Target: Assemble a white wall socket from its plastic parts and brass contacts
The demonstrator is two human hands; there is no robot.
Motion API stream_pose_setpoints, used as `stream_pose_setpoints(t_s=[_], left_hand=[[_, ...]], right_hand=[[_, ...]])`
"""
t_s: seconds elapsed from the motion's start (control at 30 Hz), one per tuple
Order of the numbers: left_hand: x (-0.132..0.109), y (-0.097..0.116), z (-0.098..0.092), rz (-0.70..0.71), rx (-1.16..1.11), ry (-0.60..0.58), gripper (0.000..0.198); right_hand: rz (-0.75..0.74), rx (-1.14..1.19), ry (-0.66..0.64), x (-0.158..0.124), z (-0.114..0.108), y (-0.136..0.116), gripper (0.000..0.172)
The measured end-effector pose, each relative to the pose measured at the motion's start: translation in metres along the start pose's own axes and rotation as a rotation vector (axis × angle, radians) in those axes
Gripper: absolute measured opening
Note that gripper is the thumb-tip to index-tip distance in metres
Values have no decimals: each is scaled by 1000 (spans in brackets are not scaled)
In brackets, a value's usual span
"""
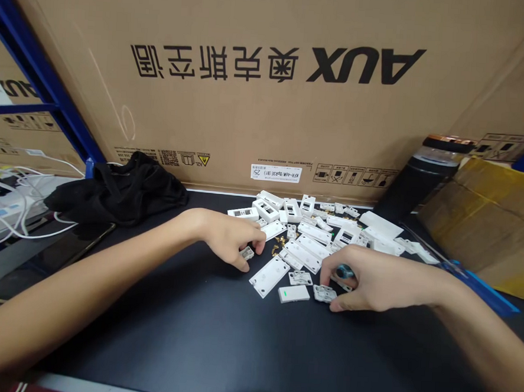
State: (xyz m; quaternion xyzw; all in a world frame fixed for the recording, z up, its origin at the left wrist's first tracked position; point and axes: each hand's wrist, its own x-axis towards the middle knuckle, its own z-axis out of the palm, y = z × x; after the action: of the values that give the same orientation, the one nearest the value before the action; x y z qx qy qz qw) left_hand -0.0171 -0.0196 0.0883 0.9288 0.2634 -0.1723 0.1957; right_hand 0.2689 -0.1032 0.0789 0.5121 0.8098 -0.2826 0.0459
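My left hand (230,238) rests on the black tabletop (182,333) with its fingers pinched on a small grey-white plastic part (246,253). My right hand (372,279) is curled around a blue-handled tool (343,273); its fingertips touch a small white square part (324,293). Between the hands lie a long white cover plate (269,275), a white piece with a green mark (294,293) and another small square part (300,277). Behind them is a pile of several white plastic housings (313,223) and tiny brass pieces (279,242).
A large brown AUX carton (269,72) stands along the back edge. A black cloth (120,190) and a dark phone (49,260) lie at left, near white cables (4,204). At right stand a black cylinder (418,182) and a cardboard box (491,222).
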Motion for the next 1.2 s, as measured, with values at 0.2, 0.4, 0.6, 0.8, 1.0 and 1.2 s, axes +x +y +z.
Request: stream_pose_setpoints(t_s=[0.2, 0.4, 0.6, 0.8, 1.0, 1.2], left_hand=[[-2, -11, -4, 15, -165, -72, 59], [0, -20, -8, 120, -279, -6, 32], [16, -19, 2, 271, -173, 207, 28], [31, -13, 19, 235, 17, 424, 27], [40, -17, 27, 198, 15, 465, 16], [32, -17, 21, 229, -15, 460, 12]], right_hand=[[16, -20, -8, -4, -1, 2, 30], [-8, 20, 52, -1, -3, -4, 39], [-54, -87, 286, 18, 7, -6, 41], [-66, -203, 323, 26, 18, 1, 25], [-53, -278, 335, 27, 17, 6, 18], [-12, -340, 301, 23, 14, -1, 16]])
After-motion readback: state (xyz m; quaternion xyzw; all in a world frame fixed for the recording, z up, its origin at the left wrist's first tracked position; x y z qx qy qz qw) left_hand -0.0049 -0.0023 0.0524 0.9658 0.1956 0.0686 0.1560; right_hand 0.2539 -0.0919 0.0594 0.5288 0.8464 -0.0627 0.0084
